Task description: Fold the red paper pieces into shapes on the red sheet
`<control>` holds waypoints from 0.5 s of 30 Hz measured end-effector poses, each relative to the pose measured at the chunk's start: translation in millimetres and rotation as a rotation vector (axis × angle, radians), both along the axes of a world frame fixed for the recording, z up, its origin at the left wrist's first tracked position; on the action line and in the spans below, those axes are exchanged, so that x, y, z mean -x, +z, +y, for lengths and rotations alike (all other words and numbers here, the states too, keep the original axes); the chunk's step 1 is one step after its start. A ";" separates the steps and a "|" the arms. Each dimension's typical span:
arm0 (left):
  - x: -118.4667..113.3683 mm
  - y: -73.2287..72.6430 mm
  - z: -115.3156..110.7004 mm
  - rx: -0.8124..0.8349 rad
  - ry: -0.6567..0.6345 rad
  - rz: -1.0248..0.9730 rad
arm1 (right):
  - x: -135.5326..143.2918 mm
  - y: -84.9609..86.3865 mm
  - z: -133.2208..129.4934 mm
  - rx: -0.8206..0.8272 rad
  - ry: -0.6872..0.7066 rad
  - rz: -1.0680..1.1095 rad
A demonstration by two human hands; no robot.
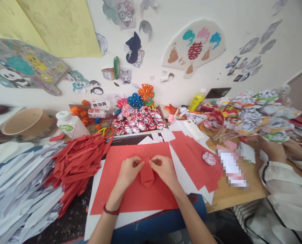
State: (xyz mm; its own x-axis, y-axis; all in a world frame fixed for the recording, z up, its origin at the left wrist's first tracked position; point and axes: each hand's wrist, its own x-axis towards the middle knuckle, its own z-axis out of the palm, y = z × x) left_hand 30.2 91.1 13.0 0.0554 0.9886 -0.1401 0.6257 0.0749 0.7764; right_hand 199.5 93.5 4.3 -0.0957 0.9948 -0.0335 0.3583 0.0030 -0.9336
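A small folded piece of red paper (147, 175) stands between my two hands, over the large red sheet (110, 195) on the table. My left hand (131, 170) pinches its upper left edge between thumb and fingers. On the opposite edge, my right hand (164, 168) pinches in the same way. The lower end of the folded paper comes to a short point. White paper shows under the large red sheet along its left and front edges.
Left lie heaps of red folded strips (77, 162) and white folded strips (26, 193). Behind stand a white bottle (71, 125) and red-and-white paper flowers (140, 120). More red sheets (194, 159) lie right, near another person's sleeve (283, 183) and white paper flowers (249, 118).
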 end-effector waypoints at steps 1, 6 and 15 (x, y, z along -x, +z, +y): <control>-3.8 -1.5 -3.5 -0.015 0.047 0.046 | 1.1 -0.6 -2.0 -0.011 -0.028 -0.055; -20.4 -6.8 -24.2 -0.119 0.216 0.222 | 6.4 -2.5 -14.1 -0.113 -0.093 -0.301; -31.8 -13.4 -32.9 -0.248 0.250 0.374 | 11.3 -11.6 -16.9 -0.192 -0.104 -0.383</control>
State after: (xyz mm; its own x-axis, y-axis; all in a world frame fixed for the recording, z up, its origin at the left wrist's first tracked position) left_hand 62.0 58.2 -0.4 -0.1960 0.9712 0.1356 0.8506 0.0996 0.5163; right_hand 188.2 76.6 -7.3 -0.0115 0.9902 0.1395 0.6859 0.1093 -0.7195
